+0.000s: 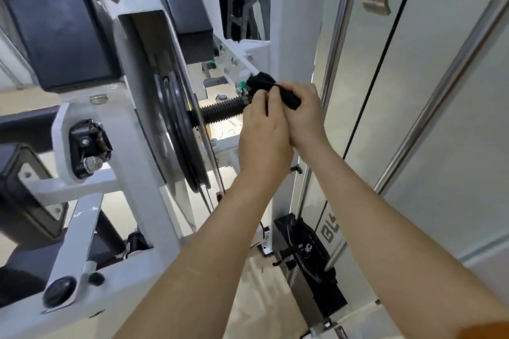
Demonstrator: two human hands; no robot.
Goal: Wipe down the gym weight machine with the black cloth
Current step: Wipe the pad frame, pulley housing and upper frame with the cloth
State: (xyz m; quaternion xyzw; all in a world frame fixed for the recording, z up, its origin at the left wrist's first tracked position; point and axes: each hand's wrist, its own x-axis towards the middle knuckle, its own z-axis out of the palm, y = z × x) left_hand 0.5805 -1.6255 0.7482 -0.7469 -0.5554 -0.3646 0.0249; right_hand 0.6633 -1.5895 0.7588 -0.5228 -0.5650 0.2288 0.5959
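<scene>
My two hands are squeezed into a thin gap. Right beside my right hand (304, 115) stands a tall white post (296, 22), so I can't go that way. On the other side of my left hand (264, 129) a black ridged rod (221, 112) sticks out from a big black wheel (179, 132), and they block that side. Above my hands a slanted white bar (234, 59) with bolts closes the top. Below my hands, down along my arms, there is open room.
</scene>
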